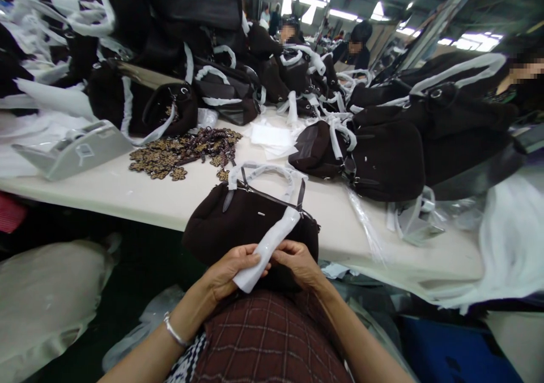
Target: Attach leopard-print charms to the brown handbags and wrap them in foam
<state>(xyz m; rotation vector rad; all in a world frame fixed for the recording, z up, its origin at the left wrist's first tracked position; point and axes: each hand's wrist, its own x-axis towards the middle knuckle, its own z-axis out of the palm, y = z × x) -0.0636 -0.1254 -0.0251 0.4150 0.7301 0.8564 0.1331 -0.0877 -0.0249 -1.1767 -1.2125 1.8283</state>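
Note:
A dark brown handbag (242, 221) hangs over the near edge of the white table (140, 193), right in front of me. Its top handles are wrapped in white foam. A white foam strip (267, 247) runs from the bag's right side down to my hands. My left hand (232, 269) grips the strip's lower end, fingers curled around it. My right hand (300, 261) pinches the same strip just beside the left hand. Both hands rest against the bag's lower front, above my plaid-covered lap.
A pile of brown metal charms (182, 153) lies mid-table. A grey tape dispenser (72, 150) sits at the left. Many dark bags with white-wrapped handles (382, 150) crowd the back and right. White foam sheets (272, 136) lie behind my bag. Other workers sit at the far end.

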